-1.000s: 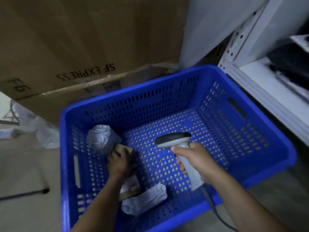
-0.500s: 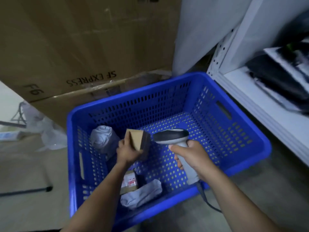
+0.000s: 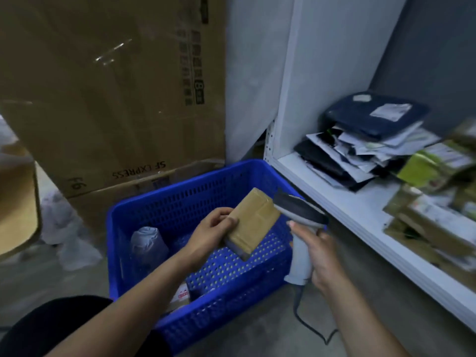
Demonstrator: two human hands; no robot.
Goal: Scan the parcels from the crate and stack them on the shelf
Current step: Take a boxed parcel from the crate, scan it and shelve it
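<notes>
My left hand (image 3: 210, 231) grips a small brown cardboard parcel (image 3: 252, 222) above the blue crate (image 3: 159, 204). My right hand (image 3: 318, 247) holds a grey barcode scanner (image 3: 300, 212) by its handle, its head just right of the parcel. In the crate lie a grey wrapped parcel (image 3: 148, 243) at the left and a small labelled box (image 3: 181, 296) near the front, partly hidden by my left arm. The white shelf (image 3: 342, 202) stands to the right.
On the shelf lie a pile of dark and white mailer bags (image 3: 360, 140) and several brown and green parcels (image 3: 435, 207). A big cardboard box (image 3: 108, 86) leans behind the crate. The scanner cable (image 3: 309, 325) trails on the grey floor.
My left hand lifted the brown parcel out of the crate and raised it towards the scanner. The view swung right, so the shelf now shows more.
</notes>
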